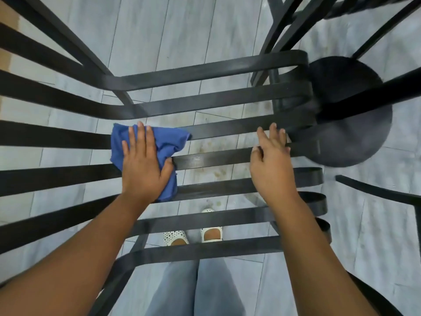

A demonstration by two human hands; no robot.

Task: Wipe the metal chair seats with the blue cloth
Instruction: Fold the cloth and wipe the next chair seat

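Observation:
A black metal chair seat (pixel 211 158) made of several flat slats runs left to right below me. The blue cloth (pixel 169 140) lies bunched on the middle slats at centre left. My left hand (pixel 143 165) presses flat on the cloth, fingers straight and spread, thumb against a slat. My right hand (pixel 271 163) rests on the slats near the seat's right end, fingers straight, holding nothing.
A round black table base (pixel 350 124) stands on the grey tiled floor just right of the seat. Legs of another chair (pixel 284 30) are at top right, and a curved black armrest (pixel 373 190) at right. My feet (pixel 193 233) show under the slats.

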